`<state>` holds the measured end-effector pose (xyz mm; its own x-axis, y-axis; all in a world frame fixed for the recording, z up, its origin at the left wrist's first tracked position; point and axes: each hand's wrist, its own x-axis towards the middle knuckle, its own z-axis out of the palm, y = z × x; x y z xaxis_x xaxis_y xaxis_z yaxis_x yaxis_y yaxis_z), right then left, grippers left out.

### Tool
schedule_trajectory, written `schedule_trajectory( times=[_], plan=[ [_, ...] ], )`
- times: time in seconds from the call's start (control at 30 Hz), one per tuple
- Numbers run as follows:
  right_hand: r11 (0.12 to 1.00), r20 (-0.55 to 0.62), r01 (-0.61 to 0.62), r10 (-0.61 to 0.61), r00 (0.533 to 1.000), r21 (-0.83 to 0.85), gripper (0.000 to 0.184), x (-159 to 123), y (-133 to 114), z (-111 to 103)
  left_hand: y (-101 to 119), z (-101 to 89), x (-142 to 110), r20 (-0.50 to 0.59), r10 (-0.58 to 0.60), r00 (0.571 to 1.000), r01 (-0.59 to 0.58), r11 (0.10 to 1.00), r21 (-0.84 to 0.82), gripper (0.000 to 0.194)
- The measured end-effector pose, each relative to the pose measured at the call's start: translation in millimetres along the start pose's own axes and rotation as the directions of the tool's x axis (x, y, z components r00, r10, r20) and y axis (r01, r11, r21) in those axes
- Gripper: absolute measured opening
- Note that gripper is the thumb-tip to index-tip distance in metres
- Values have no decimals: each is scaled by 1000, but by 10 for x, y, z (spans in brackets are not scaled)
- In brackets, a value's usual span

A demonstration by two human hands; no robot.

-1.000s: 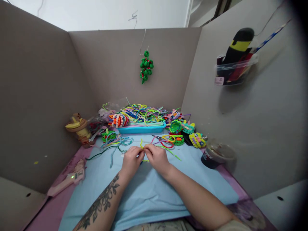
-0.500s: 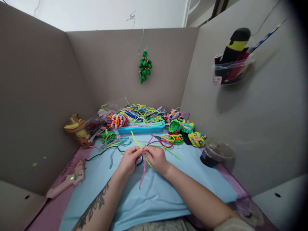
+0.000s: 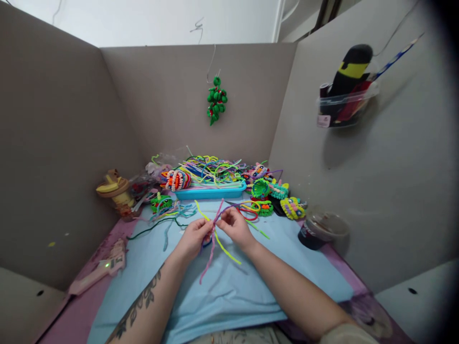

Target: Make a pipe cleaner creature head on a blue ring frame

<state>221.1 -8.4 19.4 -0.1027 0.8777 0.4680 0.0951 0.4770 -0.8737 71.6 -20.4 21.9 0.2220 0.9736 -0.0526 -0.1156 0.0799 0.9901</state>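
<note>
My left hand (image 3: 195,236) pinches a pink pipe cleaner (image 3: 213,246) crossing a yellow one (image 3: 226,251); my right hand (image 3: 236,228) is close beside, scissors (image 3: 258,207) beyond it.

In front of the tray (image 3: 211,193), a fuzzy pink stem (image 3: 212,249), a yellow stem (image 3: 226,252) and a purple stem (image 3: 223,211) met in one crossing, pink and yellow each stretching toward the tray and away from it.
</note>
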Motion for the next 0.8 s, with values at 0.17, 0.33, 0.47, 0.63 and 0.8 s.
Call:
schedule_trajectory(
  times=[0.17,0.33,0.47,0.63,0.8],
  plan=[
    [1000,10,17,-17,1000,-18,14,83,-39,-46,-23,26,-17,41,74,996,-82,967,240,33],
    [986,101,-158,151,983,61,15,168,-32,-100,49,91,-63,67,150,986,-164,909,383,28],
    [883,197,-436,403,894,172,14,222,67,-72,28,137,-55,67,177,982,-188,871,453,29],
    [728,278,-645,586,761,232,27,259,138,-39,-33,122,-25,26,169,985,-162,878,450,32],
    [815,329,-518,430,841,260,36,229,10,-155,1,59,-3,-107,162,981,-123,945,302,33]
  ],
)
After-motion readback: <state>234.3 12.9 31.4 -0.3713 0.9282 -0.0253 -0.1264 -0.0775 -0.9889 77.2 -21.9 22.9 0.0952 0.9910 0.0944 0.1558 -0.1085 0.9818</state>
